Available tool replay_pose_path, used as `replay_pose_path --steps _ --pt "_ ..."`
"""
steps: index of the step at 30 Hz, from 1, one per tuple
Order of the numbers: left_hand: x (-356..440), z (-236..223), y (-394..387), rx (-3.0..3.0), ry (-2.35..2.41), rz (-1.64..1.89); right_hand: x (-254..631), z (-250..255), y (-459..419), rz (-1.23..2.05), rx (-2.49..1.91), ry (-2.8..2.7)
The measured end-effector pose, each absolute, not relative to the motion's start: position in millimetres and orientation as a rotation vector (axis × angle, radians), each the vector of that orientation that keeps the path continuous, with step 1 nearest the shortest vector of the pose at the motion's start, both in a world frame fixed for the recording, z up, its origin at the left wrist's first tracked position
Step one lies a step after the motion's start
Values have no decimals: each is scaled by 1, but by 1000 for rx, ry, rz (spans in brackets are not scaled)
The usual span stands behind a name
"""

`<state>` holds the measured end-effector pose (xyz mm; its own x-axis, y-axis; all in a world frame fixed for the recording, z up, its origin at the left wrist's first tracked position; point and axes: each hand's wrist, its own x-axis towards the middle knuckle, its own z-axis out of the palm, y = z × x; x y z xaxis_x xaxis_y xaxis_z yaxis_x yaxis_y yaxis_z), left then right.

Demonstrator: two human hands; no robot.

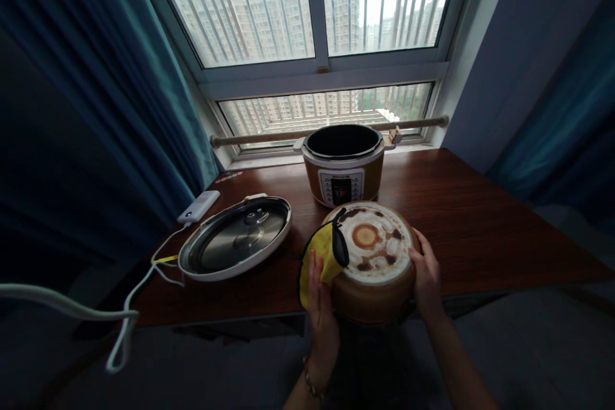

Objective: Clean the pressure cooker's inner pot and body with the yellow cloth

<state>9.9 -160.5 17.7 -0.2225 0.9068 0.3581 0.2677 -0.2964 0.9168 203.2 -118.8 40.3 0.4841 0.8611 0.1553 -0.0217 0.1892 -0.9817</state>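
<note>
An inner pot (pixel 372 298), tan on its side with a pale, brown-stained underside facing up, is tilted between my hands at the table's front edge. My right hand (pixel 426 275) grips its right side, thumb on the bottom rim. On the left, my left hand (pixel 321 301) presses a yellow cloth with a black edge (pixel 321 256) against the pot. Part of the cloth lies over the stained bottom. Behind the pot stands the electric pressure cooker body (pixel 314 176), lidless, its dark inside showing. The cooker lid (pixel 223 275) rests inner side up to the left.
A brown wooden table (pixel 461 205) stands below a barred window (pixel 259 13). A white device (pixel 198 206) with a white cable (pixel 139 298) lies at the table's left edge. Blue curtains (pixel 158 77) hang on the left. A horizontal rail (pixel 269 138) runs behind the cooker.
</note>
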Motion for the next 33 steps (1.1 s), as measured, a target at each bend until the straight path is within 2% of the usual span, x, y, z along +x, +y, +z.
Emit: replay_pose_path --steps 3,7,13,26,33 --pt "-5 26 -155 1884 1415 1583 204 39 -118 740 -1237 -869" --pt "-25 48 -137 2380 1302 1374 204 39 -118 738 -1228 -866" --pt "-24 74 -112 2484 1081 1091 203 37 -116 763 -1224 -822" --pt "19 87 -163 2821 1208 995 205 42 -118 807 -1185 -802" --pt "49 64 -181 3087 1160 1055 210 38 -118 814 -1205 -851"
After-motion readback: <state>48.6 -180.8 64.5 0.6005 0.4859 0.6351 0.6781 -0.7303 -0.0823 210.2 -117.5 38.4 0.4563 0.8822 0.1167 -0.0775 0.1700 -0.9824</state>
